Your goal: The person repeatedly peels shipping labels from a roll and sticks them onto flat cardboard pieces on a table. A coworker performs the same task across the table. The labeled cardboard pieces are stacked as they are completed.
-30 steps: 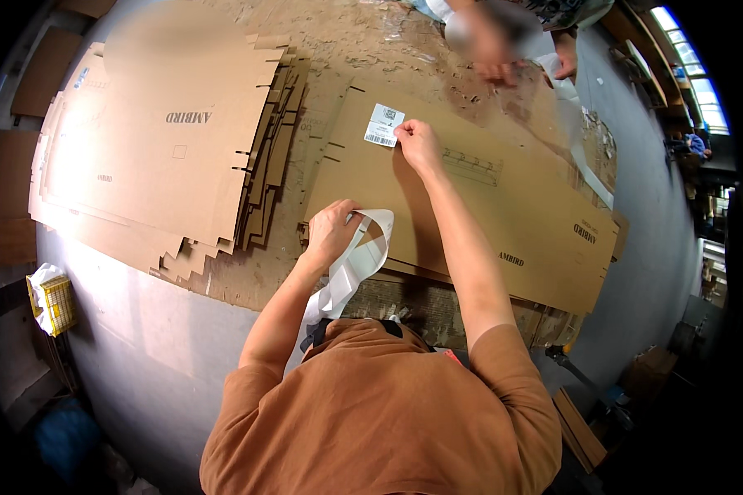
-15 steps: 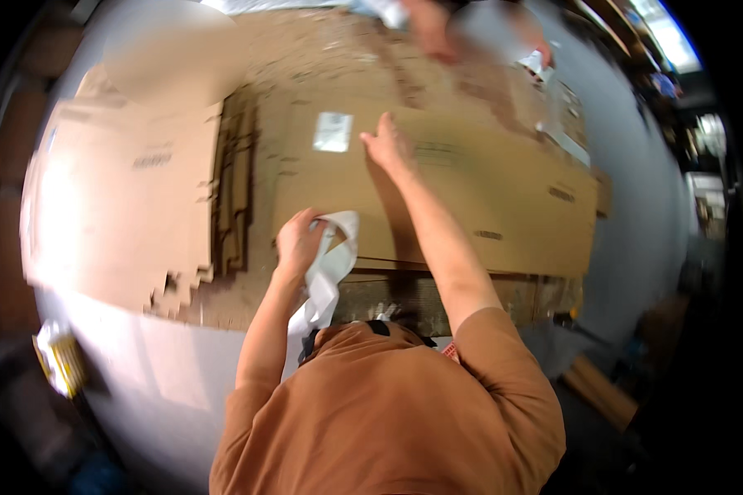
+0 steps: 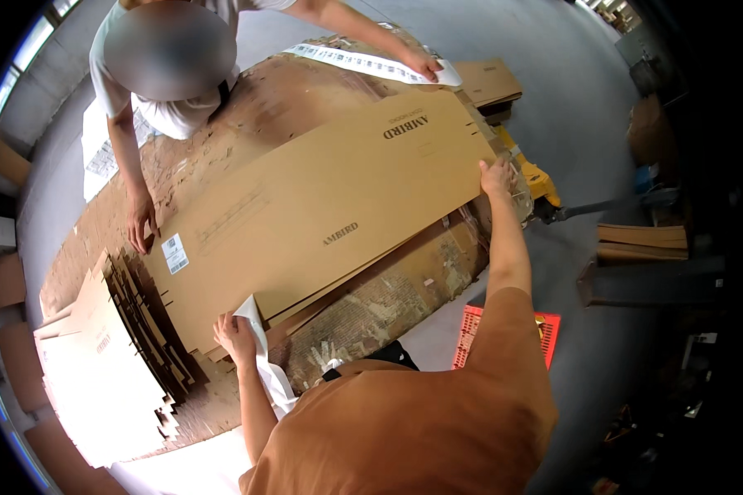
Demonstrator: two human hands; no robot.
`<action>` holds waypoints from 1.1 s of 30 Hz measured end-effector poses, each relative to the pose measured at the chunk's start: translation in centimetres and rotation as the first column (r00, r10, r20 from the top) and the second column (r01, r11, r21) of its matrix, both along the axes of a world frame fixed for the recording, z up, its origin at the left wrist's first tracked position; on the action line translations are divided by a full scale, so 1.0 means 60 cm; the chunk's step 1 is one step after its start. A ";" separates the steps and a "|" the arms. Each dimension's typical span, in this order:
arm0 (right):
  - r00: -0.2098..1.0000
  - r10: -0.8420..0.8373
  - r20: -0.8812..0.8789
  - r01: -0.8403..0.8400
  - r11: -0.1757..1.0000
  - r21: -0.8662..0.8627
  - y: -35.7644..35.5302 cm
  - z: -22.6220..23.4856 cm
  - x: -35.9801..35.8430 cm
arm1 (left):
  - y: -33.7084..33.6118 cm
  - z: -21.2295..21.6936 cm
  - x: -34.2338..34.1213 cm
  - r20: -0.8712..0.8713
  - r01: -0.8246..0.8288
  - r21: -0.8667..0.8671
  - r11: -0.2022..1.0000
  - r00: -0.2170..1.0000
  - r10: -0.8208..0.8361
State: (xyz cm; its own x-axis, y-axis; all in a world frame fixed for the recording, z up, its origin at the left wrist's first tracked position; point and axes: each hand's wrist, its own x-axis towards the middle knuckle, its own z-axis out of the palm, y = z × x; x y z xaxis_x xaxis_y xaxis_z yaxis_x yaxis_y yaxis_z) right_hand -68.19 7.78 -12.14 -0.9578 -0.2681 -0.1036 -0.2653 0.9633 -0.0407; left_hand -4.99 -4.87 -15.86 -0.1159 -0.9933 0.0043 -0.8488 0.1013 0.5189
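Note:
A flat brown cardboard box (image 3: 305, 198) lies on other flat boxes in front of me, with a white label (image 3: 174, 253) stuck near its left end. My right hand (image 3: 497, 177) grips the box at its right end, fingers at the edge. At the near left corner my left hand (image 3: 236, 337) is closed on a white label strip (image 3: 266, 355), which hangs down toward my body. Across the table a person's hand (image 3: 143, 219) is at the box's left end beside the label. That person's other hand (image 3: 423, 66) holds down a long label strip (image 3: 355, 63).
A stack of flat boxes (image 3: 99, 363) stands at the left on the worn, cardboard-covered table (image 3: 388, 301). Beyond the table's right end are more flat boxes (image 3: 487, 82) and a yellow pallet-jack part (image 3: 537, 177). A red crate (image 3: 551, 334) sits on the floor at my right.
My view has turned to the right. My right hand has gone from beside the label to the box's right end. My left hand keeps the strip; the person opposite now reaches to the box's left end.

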 end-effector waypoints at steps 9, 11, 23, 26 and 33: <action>0.984 0.119 -0.129 -0.140 0.976 -0.168 -0.006 0.010 -0.039 | -0.006 -0.022 0.021 0.035 -0.126 -0.051 0.991 0.991 0.128; 0.917 0.253 -0.308 -0.362 0.851 -0.381 0.021 0.015 -0.107 | -0.010 0.001 0.006 -0.088 -0.147 0.040 0.988 0.985 0.150; 0.923 0.333 0.191 -0.034 0.566 -0.824 0.082 0.278 -0.115 | 0.098 0.128 -0.030 -0.835 0.298 0.516 0.803 -0.034 0.550; 0.936 0.313 0.162 -0.048 0.569 -0.821 0.097 0.293 -0.083 | 0.086 0.202 -0.034 -0.902 0.274 0.401 0.874 -0.046 0.429; 0.904 0.379 0.199 0.068 0.333 -0.941 0.097 0.255 -0.028 | -0.005 0.293 -0.014 -0.835 -0.078 0.291 0.954 0.467 0.293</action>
State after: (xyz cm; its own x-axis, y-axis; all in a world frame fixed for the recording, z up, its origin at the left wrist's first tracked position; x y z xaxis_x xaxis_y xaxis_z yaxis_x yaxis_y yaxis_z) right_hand -69.86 13.59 3.15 -0.8399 -0.5417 0.0331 -0.1575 0.1848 -0.9701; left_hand -5.82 -5.14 1.75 0.0268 -0.9814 -0.1902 0.0529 -0.1886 0.9806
